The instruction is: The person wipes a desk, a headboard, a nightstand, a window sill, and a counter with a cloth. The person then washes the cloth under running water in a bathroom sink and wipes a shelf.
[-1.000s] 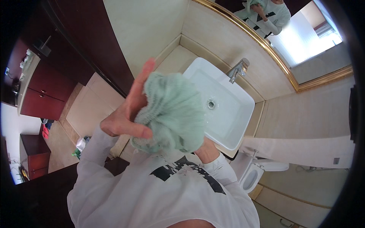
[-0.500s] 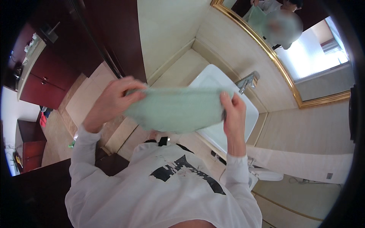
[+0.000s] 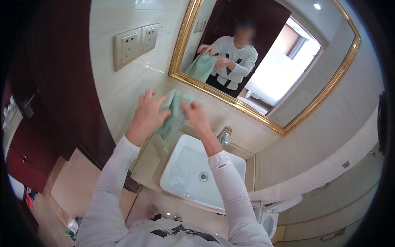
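Note:
A pale green towel (image 3: 174,119) hangs in folds between my two hands, above the far left side of the sink. My left hand (image 3: 147,116) is at the towel's left edge, its fingers bent around the cloth and a little blurred. My right hand (image 3: 196,117) grips the upper right part, with the fingers closed on it. Below lies the white sink (image 3: 181,164), a rectangular basin with a drain at its bottom. A chrome faucet (image 3: 224,136) stands behind it, just right of my right wrist.
A gold-framed mirror (image 3: 230,99) covers the wall ahead and reflects me with the towel. Double wall sockets (image 3: 128,49) sit at the upper left, beside a dark red door (image 3: 61,82). A toilet (image 3: 269,222) stands at the lower right.
The towel, earlier stretched wide in front of my chest, is now bunched narrower. Both hands have moved forward toward the wall and closer together. My view has tilted up to the mirror.

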Demonstrator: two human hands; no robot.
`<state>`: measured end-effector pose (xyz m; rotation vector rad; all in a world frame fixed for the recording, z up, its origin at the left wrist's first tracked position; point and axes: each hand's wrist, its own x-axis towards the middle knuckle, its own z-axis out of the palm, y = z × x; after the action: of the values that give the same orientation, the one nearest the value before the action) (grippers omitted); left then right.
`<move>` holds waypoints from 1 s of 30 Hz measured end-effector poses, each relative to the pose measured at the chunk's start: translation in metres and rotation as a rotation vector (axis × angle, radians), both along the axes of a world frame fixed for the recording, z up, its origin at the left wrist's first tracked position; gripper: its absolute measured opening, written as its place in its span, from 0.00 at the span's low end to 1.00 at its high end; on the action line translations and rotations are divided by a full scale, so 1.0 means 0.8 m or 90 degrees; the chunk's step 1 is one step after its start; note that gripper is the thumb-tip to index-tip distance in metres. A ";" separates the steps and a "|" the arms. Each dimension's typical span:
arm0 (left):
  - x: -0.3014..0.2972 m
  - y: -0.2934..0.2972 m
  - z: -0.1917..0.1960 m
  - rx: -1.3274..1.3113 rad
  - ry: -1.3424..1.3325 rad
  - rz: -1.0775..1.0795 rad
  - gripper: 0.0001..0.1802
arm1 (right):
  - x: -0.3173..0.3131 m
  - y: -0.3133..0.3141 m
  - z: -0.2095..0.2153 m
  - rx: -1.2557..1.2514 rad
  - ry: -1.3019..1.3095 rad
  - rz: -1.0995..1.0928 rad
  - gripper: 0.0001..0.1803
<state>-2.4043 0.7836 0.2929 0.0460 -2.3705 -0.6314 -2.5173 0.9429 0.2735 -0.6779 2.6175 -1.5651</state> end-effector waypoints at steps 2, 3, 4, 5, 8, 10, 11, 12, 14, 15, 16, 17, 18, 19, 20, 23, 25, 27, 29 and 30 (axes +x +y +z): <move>-0.014 0.001 -0.048 0.025 -0.072 -0.028 0.28 | -0.004 0.009 -0.055 0.224 0.116 -0.038 0.20; -0.024 -0.004 -0.077 0.031 -0.115 -0.035 0.32 | 0.007 0.015 -0.087 0.216 0.152 -0.059 0.22; -0.042 -0.007 -0.117 0.040 -0.147 -0.041 0.32 | 0.024 0.031 -0.110 0.137 0.157 -0.063 0.22; -0.059 -0.019 -0.165 0.047 -0.181 -0.034 0.33 | 0.042 0.038 -0.132 0.052 0.162 -0.054 0.21; -0.110 -0.058 -0.305 0.067 -0.242 -0.044 0.36 | 0.113 0.052 -0.144 -0.048 -0.048 0.009 0.16; -0.124 -0.057 -0.407 0.001 -0.242 -0.053 0.37 | 0.160 0.088 -0.154 -0.041 -0.144 -0.036 0.13; -0.137 -0.051 -0.438 -0.079 -0.216 -0.050 0.38 | 0.180 0.109 -0.165 -0.036 -0.181 -0.072 0.12; -0.154 -0.022 -0.440 -0.089 -0.315 -0.053 0.41 | 0.203 0.141 -0.181 -0.062 -0.193 -0.133 0.11; -0.168 -0.014 -0.456 -0.160 -0.368 -0.048 0.48 | 0.245 0.178 -0.201 -0.111 -0.232 -0.240 0.11; -0.178 -0.020 -0.464 -0.207 -0.401 -0.038 0.50 | 0.263 0.191 -0.197 -0.127 -0.255 -0.299 0.11; -0.190 -0.021 -0.473 -0.254 -0.432 -0.035 0.53 | 0.278 0.208 -0.201 -0.135 -0.273 -0.366 0.11; -0.206 -0.023 -0.479 -0.302 -0.459 -0.032 0.55 | 0.290 0.225 -0.204 -0.142 -0.287 -0.434 0.12; -0.223 -0.024 -0.485 -0.321 -0.501 -0.024 0.57 | 0.303 0.246 -0.211 -0.115 -0.282 -0.476 0.13; -0.235 -0.026 -0.489 -0.336 -0.545 -0.015 0.59 | 0.316 0.263 -0.215 -0.084 -0.277 -0.515 0.13; -0.245 -0.021 -0.489 -0.346 -0.528 -0.003 0.57 | 0.328 0.277 -0.219 -0.062 -0.270 -0.552 0.14; -0.268 -0.001 -0.478 -0.324 -0.578 0.019 0.46 | 0.347 0.293 -0.229 -0.040 -0.275 -0.590 0.14; -0.269 0.009 -0.495 -0.320 -0.592 0.010 0.38 | 0.342 0.284 -0.237 -0.028 -0.292 -0.571 0.15; -0.262 0.003 -0.507 -0.349 -0.538 -0.011 0.32 | 0.325 0.262 -0.247 -0.048 -0.290 -0.514 0.15; -0.216 0.004 -0.511 -0.354 -0.502 -0.077 0.27 | 0.301 0.240 -0.242 -0.035 -0.308 -0.470 0.15; -0.184 0.006 -0.508 -0.371 -0.493 -0.102 0.27 | 0.291 0.232 -0.241 -0.038 -0.309 -0.446 0.15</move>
<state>-2.5518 0.7883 -0.1138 -0.1917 -3.2449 0.0690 -2.2844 1.1288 0.0806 0.6329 2.5289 -1.6485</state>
